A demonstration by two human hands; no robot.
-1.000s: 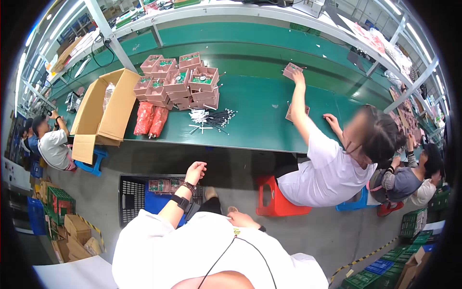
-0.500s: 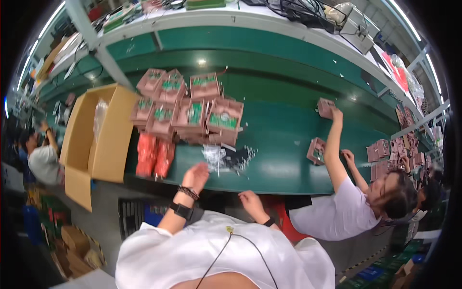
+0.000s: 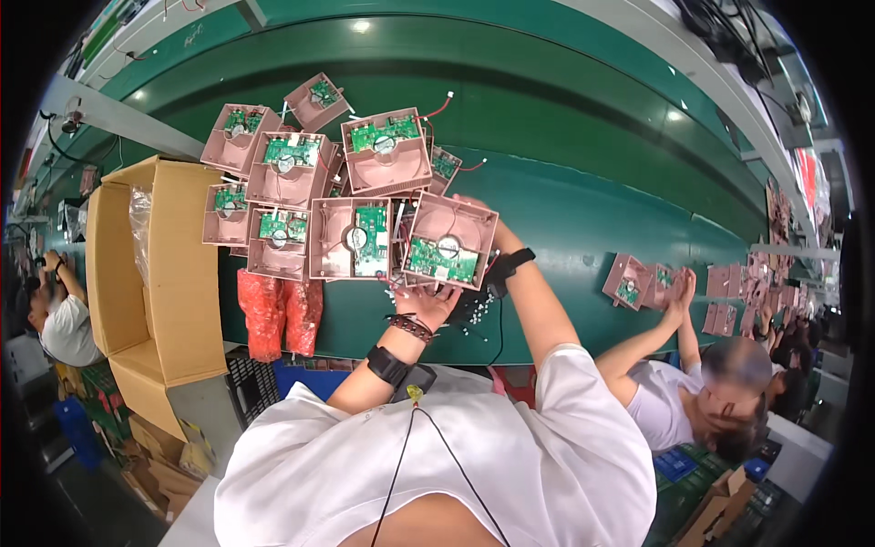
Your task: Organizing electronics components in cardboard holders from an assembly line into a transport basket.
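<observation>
Now our left hand (image 3: 427, 308) is lying palm up at the near side of a pink plastic housing (image 3: 447, 235), while our right hand (image 3: 503, 239) is curving around its far right corner, that forearm slanting across the front edge of the green workbench (image 3: 565, 223). The housing is hiding our left fingertips and part of our right hand, so we cannot tell whether either grip is closing on it, or whether it is resting on anything beneath. It is sitting at the front right of a cluster of similar housings (image 3: 287, 173), nearer the workbench's front edge than its back one. Its open top is facing us, its green circuit board (image 3: 437, 262) running along the near side. It is lying turned slightly clockwise, its sides looking too nearly equal for us to tell a long axis.
</observation>
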